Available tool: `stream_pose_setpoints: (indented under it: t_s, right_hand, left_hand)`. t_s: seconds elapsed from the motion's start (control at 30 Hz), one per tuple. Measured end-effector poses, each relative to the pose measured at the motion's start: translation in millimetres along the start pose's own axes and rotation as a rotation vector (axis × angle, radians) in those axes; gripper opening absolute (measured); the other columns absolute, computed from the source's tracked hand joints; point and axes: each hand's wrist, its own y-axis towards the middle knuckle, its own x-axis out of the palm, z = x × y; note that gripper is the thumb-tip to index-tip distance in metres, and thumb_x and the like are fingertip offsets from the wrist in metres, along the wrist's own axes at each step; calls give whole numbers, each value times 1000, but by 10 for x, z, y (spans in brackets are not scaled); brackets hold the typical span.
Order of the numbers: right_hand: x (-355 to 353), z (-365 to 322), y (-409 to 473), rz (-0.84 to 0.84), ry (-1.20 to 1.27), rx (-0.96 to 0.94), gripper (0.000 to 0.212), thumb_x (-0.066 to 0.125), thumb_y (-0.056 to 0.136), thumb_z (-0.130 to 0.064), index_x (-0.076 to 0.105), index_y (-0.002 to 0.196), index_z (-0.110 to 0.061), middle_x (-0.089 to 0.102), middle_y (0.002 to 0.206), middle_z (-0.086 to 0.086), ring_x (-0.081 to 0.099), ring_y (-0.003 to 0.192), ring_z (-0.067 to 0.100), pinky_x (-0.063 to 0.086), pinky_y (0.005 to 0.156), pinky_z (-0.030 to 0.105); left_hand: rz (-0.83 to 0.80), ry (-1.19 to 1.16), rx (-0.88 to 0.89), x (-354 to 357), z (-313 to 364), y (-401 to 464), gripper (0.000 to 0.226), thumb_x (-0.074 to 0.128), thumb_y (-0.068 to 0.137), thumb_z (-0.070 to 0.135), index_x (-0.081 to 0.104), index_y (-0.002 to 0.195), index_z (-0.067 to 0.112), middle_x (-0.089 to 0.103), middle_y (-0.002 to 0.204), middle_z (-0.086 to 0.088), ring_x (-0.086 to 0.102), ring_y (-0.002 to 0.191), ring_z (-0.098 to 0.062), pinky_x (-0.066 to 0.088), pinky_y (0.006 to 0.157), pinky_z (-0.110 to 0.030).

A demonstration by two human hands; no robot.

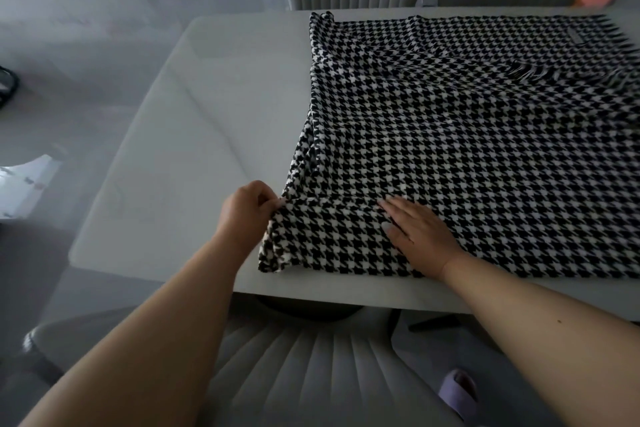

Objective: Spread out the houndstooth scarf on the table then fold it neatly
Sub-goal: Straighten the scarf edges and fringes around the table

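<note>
Houndstooth scarf (467, 149) laid across the right half of the white table (180, 135), already doubled into layers, running long toward the right and out of view past the right border; fringe (530, 71) lying on top near the far right, a small label (334, 36) near the far edge. Folded left edge stepped rather than flush: upper layers set back from the lower one, near-left corner flaring out toward the table's front edge. Left hand (247, 210) at that left edge, just beside the near corner, fingers curled with thumb and fingertips pinching the cloth where the layers meet. Right hand (420, 230) flat on top of the scarf, fingers straight and spread, pointing left toward the pinched spot, pressing the cloth down and gripping nothing. Both hands close together at the near-left part, left one outside the cloth, right one on it. Bulk of the scarf lying to the right of and away from the pinch, so any pull from the left hand likely outward to the left to square the edge, with the right palm as anchor. Probably mid-fold, straightening layers before the next fold. Risk: dragging the lower layer along and skewing the far edge. Ribbed chair seat (311, 374) below the table edge.
</note>
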Motion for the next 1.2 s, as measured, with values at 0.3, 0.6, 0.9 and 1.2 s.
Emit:
stream_pose_setpoints:
  t_s: [0.3,0.6,0.9,1.2]
  right_hand:
    - [-39,-23,-55,7,-89,18,86,-6,78,-69,6,152,-27,5,160,-7,0,146,8,-5,113,25]
    - [54,225,-175,76,-123,18,97,-20,75,-72,14,152,-23,8,159,-8,2,145,4,-4,115,24]
    - [-85,191,71,377,88,62,73,17,91,-59,46,138,-12,46,143,6,40,132,22,34,110,40]
    - [0,150,145,414,73,18,77,15,93,-63,51,133,-7,53,135,10,50,123,26,39,105,41]
  left_hand:
    - [-10,153,46,159,50,-102,20,60,92,31,60,110,24,53,104,6,58,88,-15,47,73,-29]
    - [81,-337,-550,213,-145,53,18,63,89,17,69,83,1,64,69,-8,64,68,-26,56,69,-32]
    - [-108,56,6,429,263,341,30,49,96,42,67,116,30,51,120,-1,52,113,-22,42,100,-34]
    - [-44,99,7,412,204,563,27,57,93,32,71,112,18,62,121,-2,59,108,-23,44,93,-30]
